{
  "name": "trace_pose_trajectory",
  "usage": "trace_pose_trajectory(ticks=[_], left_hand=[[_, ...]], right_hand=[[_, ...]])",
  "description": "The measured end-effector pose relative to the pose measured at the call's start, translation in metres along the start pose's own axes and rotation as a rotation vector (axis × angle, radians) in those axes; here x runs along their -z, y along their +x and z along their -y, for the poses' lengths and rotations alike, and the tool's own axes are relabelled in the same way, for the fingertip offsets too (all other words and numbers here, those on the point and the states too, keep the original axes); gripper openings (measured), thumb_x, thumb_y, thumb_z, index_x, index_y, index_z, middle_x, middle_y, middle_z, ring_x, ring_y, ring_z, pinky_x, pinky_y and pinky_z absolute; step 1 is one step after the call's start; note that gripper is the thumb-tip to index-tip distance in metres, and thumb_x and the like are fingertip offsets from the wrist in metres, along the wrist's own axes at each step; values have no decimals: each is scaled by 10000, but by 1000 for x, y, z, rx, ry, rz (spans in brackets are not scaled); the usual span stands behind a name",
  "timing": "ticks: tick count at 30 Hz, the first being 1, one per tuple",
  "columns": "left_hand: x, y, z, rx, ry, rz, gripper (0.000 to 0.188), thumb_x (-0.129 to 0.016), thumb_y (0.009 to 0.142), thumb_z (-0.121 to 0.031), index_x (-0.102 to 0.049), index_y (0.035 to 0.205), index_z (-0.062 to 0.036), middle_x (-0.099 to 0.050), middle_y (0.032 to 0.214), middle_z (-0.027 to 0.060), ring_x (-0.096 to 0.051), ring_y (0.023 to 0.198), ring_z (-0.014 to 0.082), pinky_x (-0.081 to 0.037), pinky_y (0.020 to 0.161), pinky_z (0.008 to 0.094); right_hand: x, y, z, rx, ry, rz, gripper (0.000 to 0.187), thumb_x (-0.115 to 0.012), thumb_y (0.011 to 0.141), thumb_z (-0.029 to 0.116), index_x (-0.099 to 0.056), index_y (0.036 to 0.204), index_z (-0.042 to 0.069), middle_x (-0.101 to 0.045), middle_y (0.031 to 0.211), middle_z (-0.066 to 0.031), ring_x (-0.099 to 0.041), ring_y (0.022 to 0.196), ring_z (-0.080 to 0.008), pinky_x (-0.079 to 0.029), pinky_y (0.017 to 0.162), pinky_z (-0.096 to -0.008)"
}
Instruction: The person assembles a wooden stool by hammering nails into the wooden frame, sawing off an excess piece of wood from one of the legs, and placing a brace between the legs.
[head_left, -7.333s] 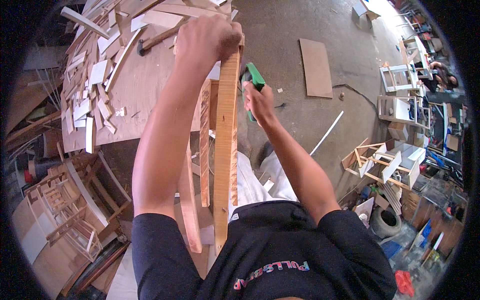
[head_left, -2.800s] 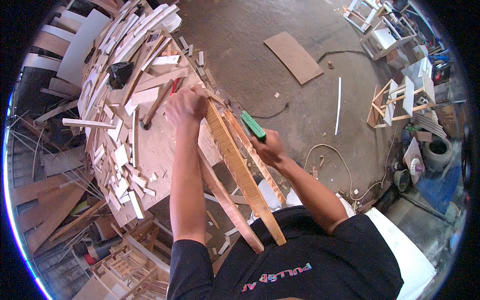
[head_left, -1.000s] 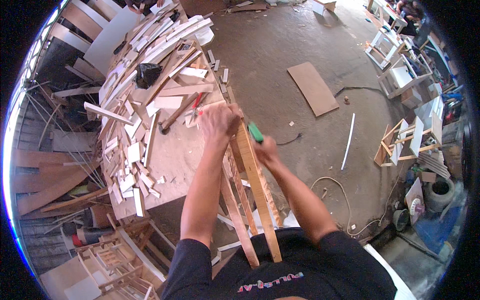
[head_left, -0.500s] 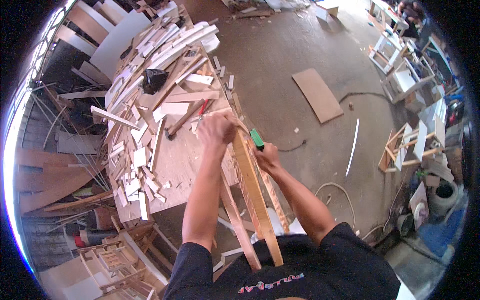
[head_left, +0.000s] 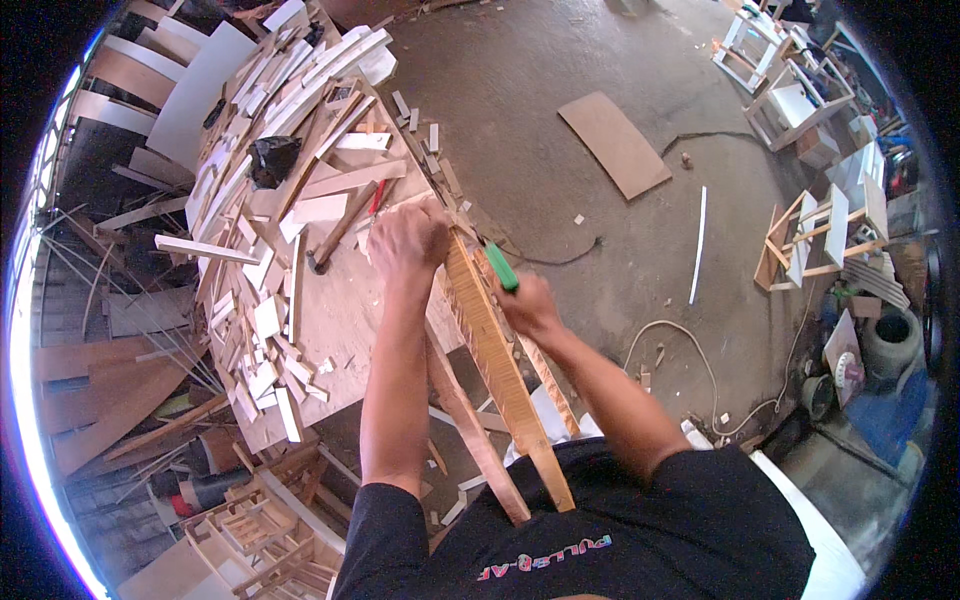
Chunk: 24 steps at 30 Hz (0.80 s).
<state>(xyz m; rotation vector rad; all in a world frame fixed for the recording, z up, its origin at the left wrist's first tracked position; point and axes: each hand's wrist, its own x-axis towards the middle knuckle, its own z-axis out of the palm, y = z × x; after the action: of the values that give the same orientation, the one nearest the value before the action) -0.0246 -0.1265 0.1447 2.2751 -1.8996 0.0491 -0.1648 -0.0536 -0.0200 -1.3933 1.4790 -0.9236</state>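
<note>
A long yellow-brown piece of wood point(head_left: 490, 340) runs from the table corner back to my torso. Beside it, a paler wooden strip point(head_left: 465, 410) lies to the left and another strip point(head_left: 545, 385) to the right. My left hand point(head_left: 410, 238) is closed round the far end of the wood, over the table edge; the fingers' undersides are hidden. In my right hand point(head_left: 530, 303), just right of the wood, is a green-handled tool point(head_left: 501, 268) pointing away from me and leftward. Its working end is too small to make out.
The plywood table point(head_left: 345, 350) carries piled wood offcuts point(head_left: 268, 315), a hammer point(head_left: 335, 235), a red-handled tool point(head_left: 377, 197) and a black plastic bag point(head_left: 275, 160). On the floor lie a brown board point(head_left: 613, 145) and a pale hose point(head_left: 712, 370). Wooden furniture frames point(head_left: 820, 235) stand at right.
The view has shifted, moving the table and floor items left and up in the picture. The green-handled tool now leans further left; my left hand keeps its hold on the wood.
</note>
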Motion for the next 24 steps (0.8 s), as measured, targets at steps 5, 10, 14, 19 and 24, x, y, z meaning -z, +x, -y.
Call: trace_pose_trajectory(ticks=[5,10,14,19,24], left_hand=[[3,7,-10,53,-19,55,500,-453,944,-342,-767,843,34,-704,890,309,-719,857,468,-556,843,521],[-8,-8,17,26,15,-65,473,-490,931,-326,-757,767,27,-699,838,303,-729,792,438,-577,759,509],[-2,4,-9,15,20,22,461,-490,934,-321,-761,759,8,-700,819,301,-729,817,435,-579,752,487],[-15,-9,28,36,35,-64,442,-495,935,-312,-754,756,-2,-713,848,285,-724,809,431,-576,746,480],[-20,-4,1,-161,25,-69,436,-488,940,-305,-753,758,-9,-719,848,268,-726,818,428,-572,779,484]], right_hand=[[3,45,5,-99,-99,48,465,-636,907,426,-682,833,-31,-683,787,-276,-697,800,-462,-530,712,-512],[8,-29,27,-98,-44,114,477,-619,929,433,-663,808,-26,-648,736,-271,-654,717,-465,-497,668,-532],[-7,26,-12,-79,-57,96,455,-615,929,426,-663,828,-15,-643,754,-271,-653,735,-474,-491,673,-539],[13,-51,3,29,-78,99,432,-653,886,423,-672,856,-7,-649,791,-276,-666,778,-466,-495,685,-528],[11,43,4,-209,-91,62,438,-637,905,400,-659,856,-35,-614,790,-303,-638,764,-498,-500,684,-496]])
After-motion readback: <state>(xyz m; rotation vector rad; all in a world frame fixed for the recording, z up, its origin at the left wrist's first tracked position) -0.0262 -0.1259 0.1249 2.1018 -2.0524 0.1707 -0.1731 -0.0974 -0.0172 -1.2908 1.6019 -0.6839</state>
